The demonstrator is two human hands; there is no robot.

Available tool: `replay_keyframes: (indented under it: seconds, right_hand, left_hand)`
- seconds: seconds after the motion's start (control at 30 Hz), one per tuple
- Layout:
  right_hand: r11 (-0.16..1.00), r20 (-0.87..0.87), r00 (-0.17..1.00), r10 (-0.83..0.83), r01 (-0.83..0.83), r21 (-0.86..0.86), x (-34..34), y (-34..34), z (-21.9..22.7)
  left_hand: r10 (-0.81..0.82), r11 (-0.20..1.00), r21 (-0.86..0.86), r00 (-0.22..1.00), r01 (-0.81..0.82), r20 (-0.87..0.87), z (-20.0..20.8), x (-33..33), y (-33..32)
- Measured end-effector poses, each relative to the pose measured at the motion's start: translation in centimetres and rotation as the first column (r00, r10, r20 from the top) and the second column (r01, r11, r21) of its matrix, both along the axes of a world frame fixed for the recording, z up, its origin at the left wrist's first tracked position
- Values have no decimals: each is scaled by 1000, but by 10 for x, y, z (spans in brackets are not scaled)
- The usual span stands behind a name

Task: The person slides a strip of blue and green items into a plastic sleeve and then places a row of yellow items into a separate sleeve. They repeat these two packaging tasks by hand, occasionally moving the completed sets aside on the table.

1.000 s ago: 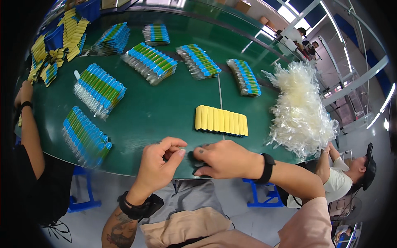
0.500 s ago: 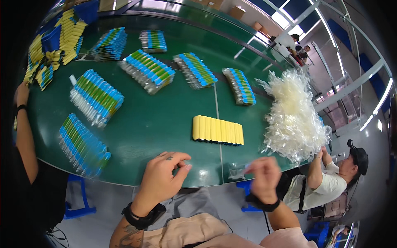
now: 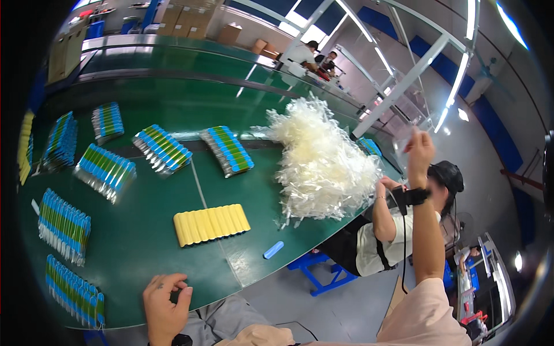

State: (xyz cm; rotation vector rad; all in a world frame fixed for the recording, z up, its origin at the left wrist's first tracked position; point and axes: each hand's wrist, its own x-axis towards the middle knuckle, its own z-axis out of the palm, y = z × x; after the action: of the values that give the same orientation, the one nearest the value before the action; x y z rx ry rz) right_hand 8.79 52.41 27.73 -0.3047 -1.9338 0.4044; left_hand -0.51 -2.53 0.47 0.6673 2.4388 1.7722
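Fingers (image 3: 171, 279) of the left hand (image 3: 163, 304) curl, narrowly parted, near the yellow bundle (image 3: 212, 225) on the tabletop (image 3: 150, 242). What the raised, blurred right hand (image 3: 420, 151) grips, I cannot tell.

A green table (image 3: 138, 236) with a curved-looking edge fills the middle of the room, a pale seam (image 3: 198, 184) crossing its top. Beyond it runs another long green surface (image 3: 173, 56), which catches streaks of light. At the back, cardboard boxes (image 3: 187, 22) stand stacked against a pale wall (image 3: 249, 36), with blue bins (image 3: 95, 29) farther left. Bright window panes (image 3: 293, 24) sit among dark blue panels (image 3: 321, 18). On the right, a pale metal frame (image 3: 404, 81) slants upward, near rows of glowing tube lights (image 3: 460, 81). More blue panels (image 3: 501, 130) line the grey wall there, where a red pipe (image 3: 522, 179) also shows. Below, a blue stool (image 3: 312, 281) stands on the grey floor (image 3: 352, 311).
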Motion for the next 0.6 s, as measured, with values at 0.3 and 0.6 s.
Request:
replay_keyframes:
  seconds: [0.3,0.6]
  right_hand:
    - [901,578,782,-233,-50,431,-44,-29,-192]
    - [880,653,615,442,-438,-184,-53,-239,-138]
  left_hand:
    - [-63,998,4,980,65,-190,-16,-8,-4]
    - [47,998,61,952,-30,-304,-11,17,-22]
